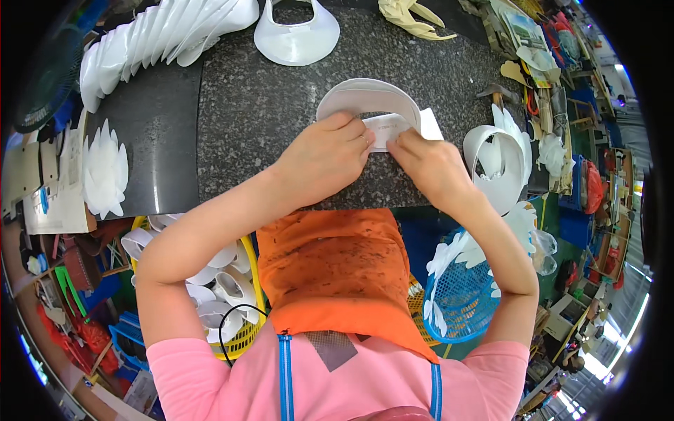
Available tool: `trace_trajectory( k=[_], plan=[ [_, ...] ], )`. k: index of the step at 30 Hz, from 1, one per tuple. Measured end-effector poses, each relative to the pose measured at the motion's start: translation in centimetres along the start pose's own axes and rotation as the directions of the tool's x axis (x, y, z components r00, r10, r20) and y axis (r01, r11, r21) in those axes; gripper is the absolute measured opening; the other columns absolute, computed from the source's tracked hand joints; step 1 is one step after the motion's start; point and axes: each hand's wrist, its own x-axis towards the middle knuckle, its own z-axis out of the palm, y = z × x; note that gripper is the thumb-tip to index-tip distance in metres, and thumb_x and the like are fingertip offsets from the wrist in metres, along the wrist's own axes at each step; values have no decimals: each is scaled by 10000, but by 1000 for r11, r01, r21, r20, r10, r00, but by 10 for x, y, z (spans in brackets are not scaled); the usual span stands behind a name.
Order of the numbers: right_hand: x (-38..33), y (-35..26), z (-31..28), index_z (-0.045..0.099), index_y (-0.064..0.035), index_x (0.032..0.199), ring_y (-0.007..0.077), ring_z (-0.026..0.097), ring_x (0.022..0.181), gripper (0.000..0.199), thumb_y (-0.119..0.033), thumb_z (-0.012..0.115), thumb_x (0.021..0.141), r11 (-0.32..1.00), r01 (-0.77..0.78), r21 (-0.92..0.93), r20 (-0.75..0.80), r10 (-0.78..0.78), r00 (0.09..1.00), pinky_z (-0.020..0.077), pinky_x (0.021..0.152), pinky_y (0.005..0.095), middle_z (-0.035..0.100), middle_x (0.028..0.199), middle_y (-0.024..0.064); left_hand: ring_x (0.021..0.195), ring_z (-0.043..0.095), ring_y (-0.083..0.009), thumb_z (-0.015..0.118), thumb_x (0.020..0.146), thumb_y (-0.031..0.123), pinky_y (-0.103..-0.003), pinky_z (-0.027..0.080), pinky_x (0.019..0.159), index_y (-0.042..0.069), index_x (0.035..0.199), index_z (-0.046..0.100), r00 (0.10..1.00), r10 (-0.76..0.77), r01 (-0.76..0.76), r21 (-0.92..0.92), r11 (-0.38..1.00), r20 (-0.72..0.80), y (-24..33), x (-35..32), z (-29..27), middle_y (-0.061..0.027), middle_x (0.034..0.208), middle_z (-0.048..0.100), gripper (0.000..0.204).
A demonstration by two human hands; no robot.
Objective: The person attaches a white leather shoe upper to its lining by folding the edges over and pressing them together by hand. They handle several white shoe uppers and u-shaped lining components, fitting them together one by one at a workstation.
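Observation:
Over the speckled dark worktop, a white curved shoe upper [372, 90] is held between my two hands. My left hand [330, 156] is closed on its left side, fingers bent. My right hand [430, 163] pinches its near right edge, thumb and fingertips together. Between the hands shows a pale inner strip [387, 128] with small faint marks. A flat white piece [431, 125] sticks out past my right fingers; whether it is joined to the upper cannot be seen.
A long row of nested white uppers [165, 35] lies far left, a single upper [298, 35] far middle. White cut pieces [105, 170] sit at left. Right are another upper [496, 168] and a hammer [497, 91]. Below the worktop stand a yellow basket [247, 345] and a blue basket [460, 302].

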Motion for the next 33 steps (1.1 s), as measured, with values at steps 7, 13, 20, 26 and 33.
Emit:
trace_trajectory(
  k=[7,13,20,26,33],
  plan=[
    [-1,15,3,641,-7,1020,237,609,836,308,-85,606,724,960,229,-163,-93,-246,965,518,643,329,579,900,67,933,592,-185,625,752,110,-342,456,919,-9,965,688,994,80,-82,25,996,77,-10,8,-10,-28,861,621,252],
    [19,-14,-35,653,-42,962,180,585,754,153,-56,701,818,872,103,478,-368,93,925,491,684,274,603,840,28,1098,575,-224,758,739,38,-369,388,1033,28,1125,618,495,-754,294,-733,614,-433,5,1,-73,-112,1038,617,410],
    [29,-53,-11,638,4,1036,76,581,844,201,-110,695,882,-356,18,934,141,416,898,473,768,234,652,925,8,1010,606,-145,699,833,-5,-296,478,923,-8,1054,613,539,-796,34,-951,-308,277,53,-10,-55,-56,1058,642,238],
    [28,-54,-9,648,-30,932,89,596,840,128,-67,728,839,-377,-99,921,252,381,890,488,778,248,651,922,10,996,626,-154,679,845,-20,-316,500,905,-3,1067,623,514,-773,-234,-806,-544,372,58,-21,-43,-76,1056,662,229],
    [24,-58,-18,624,-42,865,109,610,791,165,-37,766,780,-136,126,983,-75,333,940,499,741,270,639,891,4,1011,631,-173,680,869,57,-340,492,923,-12,1127,614,697,-658,-311,-706,-636,286,44,-30,-35,-94,1088,667,275]
  ],
)
